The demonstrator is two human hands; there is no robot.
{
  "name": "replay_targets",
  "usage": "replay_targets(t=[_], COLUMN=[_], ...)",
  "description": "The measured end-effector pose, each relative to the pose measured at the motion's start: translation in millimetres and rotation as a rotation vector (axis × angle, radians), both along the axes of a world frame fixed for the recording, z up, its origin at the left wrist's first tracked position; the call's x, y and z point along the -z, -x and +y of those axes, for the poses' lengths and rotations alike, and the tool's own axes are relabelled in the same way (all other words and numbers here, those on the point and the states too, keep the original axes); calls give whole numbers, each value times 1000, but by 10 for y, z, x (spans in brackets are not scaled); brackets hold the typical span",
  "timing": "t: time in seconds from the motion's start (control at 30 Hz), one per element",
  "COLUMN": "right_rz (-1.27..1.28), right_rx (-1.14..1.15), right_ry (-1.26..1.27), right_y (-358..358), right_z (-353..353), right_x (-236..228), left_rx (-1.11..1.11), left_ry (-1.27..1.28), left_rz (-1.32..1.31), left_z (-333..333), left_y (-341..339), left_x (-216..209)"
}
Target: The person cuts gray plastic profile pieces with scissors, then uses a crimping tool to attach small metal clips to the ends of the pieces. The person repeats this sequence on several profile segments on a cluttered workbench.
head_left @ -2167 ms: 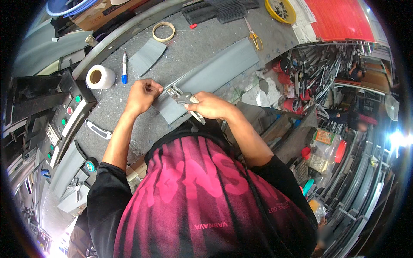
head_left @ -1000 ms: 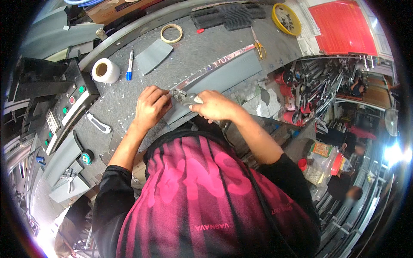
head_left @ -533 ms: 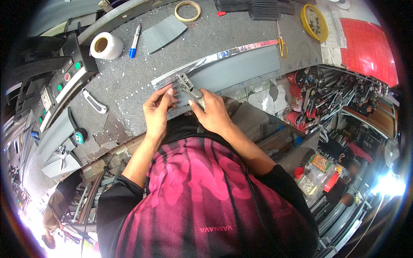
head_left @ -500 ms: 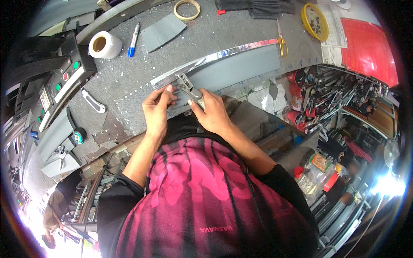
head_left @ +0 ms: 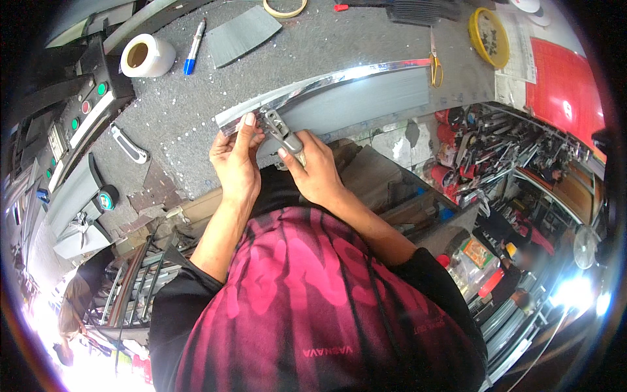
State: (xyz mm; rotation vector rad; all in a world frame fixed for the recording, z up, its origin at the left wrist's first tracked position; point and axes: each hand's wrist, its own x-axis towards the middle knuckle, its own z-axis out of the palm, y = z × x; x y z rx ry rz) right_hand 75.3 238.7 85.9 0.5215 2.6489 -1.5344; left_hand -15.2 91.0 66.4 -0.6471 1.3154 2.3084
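Observation:
A long shiny strip [head_left: 326, 81] curves across the workbench, its near end between the thumb and fingers of my left hand [head_left: 236, 157]. My right hand [head_left: 316, 163] is closed round a grey metal hand-held hole punch [head_left: 283, 134]. The punch's head sits at the strip's lower edge, close to my left fingertips; whether its jaws are on the strip is hidden. Under and beside the strip lies a flat grey panel [head_left: 366, 101]. Scissors with yellow handles [head_left: 435, 70] rest by the strip's far right end.
On the bench [head_left: 176, 124] lie a white tape roll [head_left: 149, 56], a blue-capped marker [head_left: 194, 47], a grey offcut [head_left: 243, 37], a utility knife [head_left: 129, 145] and small white dots. A yellow bowl [head_left: 488, 39] of small pieces stands at the far right. Control buttons line the left.
The strip's near end and my left hand have shifted slightly left, with the left thumb now flat on top of the strip. The punch stays in my right hand. The whole view has tilted slightly.

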Motion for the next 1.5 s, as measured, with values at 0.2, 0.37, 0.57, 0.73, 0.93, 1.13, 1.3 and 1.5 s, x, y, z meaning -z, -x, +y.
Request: replay_targets(t=[0.2,0.37,0.57,0.73,0.93,1.13,1.3,1.5], right_rz=[9,-8,9,56,68,54,52,62], right_rx=[43,43,57,71,80,102,109,114], right_ry=[110,158,137,113,96,107,113,123], right_y=[-10,-66,-77,-62,-28,-1,5,19], right_z=[-85,-150,-202,-237,-272,-291,-301,-306], right_x=[35,40,48,59,44,14,8,-10], left_rx=[-36,-15,21,48,41,35,43,38], left_ry=[-2,88,91,102,98,60,57,33], left_rz=[141,212,214,190,143,150,135,125], left_z=[31,12,-35,-44,-32,-36,-44,-45], left_y=[-54,-133,-155,-117,-64,-21,4,10], left_x=[3,-22,-87,-134,-176,-200,-218,-220])
